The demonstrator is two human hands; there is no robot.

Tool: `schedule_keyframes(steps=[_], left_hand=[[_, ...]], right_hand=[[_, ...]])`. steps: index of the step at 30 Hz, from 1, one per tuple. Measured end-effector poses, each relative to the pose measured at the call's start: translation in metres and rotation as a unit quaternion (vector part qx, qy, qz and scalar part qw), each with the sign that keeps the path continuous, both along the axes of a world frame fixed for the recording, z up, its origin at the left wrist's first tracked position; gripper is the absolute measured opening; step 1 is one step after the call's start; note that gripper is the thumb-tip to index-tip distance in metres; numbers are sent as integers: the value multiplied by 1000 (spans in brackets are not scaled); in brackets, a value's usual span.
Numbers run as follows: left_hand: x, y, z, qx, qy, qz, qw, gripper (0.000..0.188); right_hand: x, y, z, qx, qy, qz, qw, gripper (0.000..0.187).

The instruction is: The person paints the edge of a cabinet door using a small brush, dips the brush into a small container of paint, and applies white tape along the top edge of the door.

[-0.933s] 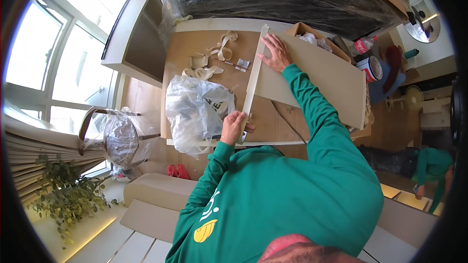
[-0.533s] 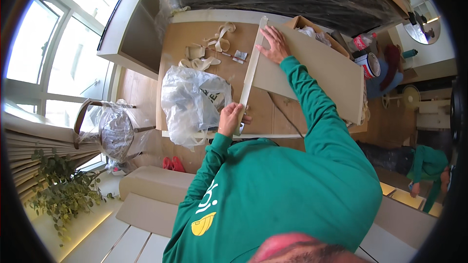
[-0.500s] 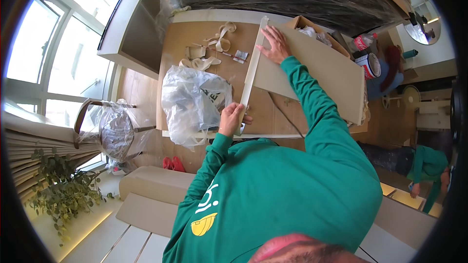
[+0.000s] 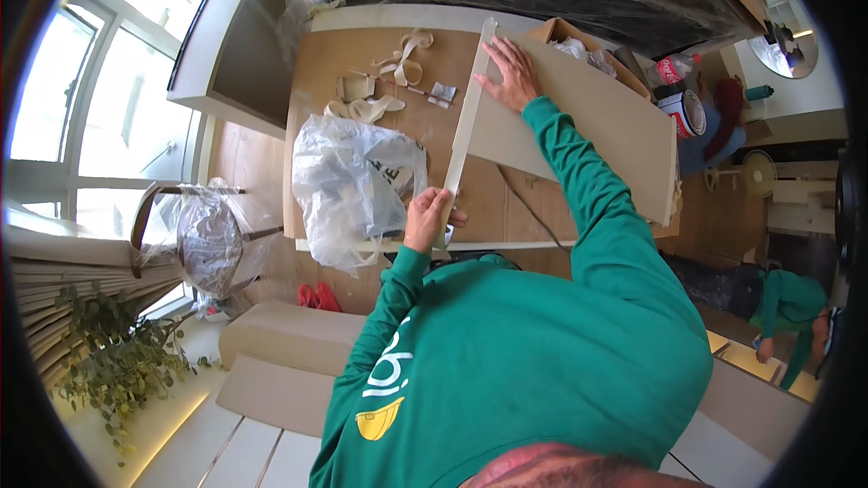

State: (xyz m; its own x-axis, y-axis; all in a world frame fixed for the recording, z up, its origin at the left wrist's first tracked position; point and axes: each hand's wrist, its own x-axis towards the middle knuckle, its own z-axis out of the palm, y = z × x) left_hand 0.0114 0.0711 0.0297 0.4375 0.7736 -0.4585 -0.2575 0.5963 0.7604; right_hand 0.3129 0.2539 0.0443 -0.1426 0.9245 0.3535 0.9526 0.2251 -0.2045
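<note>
A beige panel (image 4: 579, 126) lies slanted over the table, and a pale strip of masking tape (image 4: 464, 131) runs along its left edge and on past its near corner. My left hand (image 4: 427, 220) pinches the near, free end of that tape between thumb and fingers. Spread open, my right hand (image 4: 513, 72) rests flat on the panel's far left part, fingertips close to the taped edge. A crumpled clear plastic bag (image 4: 348, 185) lies just left of my left hand. Curled tape scraps (image 4: 413, 59) lie farther back on the table.
Brown cardboard (image 4: 316, 63) covers the table. Behind the panel stand an open cardboard box (image 4: 561, 34), a paint can (image 4: 683, 115) and a plastic bottle (image 4: 674, 70). A plastic-wrapped chair (image 4: 210, 239) and red shoes (image 4: 318, 296) are at left. Another person (image 4: 788, 303) in green is at right.
The view has shifted slightly. Both hands keep their places, the left on the tape's end and the right flat on the panel.
</note>
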Motion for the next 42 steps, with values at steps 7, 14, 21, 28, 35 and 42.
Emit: schedule_keyframes(steps=[7, 14, 21, 28, 35, 42], left_hand=[[0, 1, 0, -2, -7, -4, 1000, 31], [1, 8, -11, -21, -2, -29, 999, 27], [3, 11, -46, 11, -13, -32, 999, 24], [3, 9, -52, 59, 26, -52, 997, 23], [4, 10, -32, 33, 49, -52, 997, 38], [-6, 23, -78, 186, 222, -78, 954, 35]], right_hand=[[-2, -2, 2, -8, 12, -5, 1000, 72], [0, -4, 3, -17, -4, -11, 1000, 71], [-45, -72, 13, -49, -39, 82, 995, 63], [-32, -44, 15, -60, 4, 85, 995, 66], [23, 78, -6, 8, 22, -33, 999, 63], [-74, -54, 79, 61, 352, -34, 933, 28]])
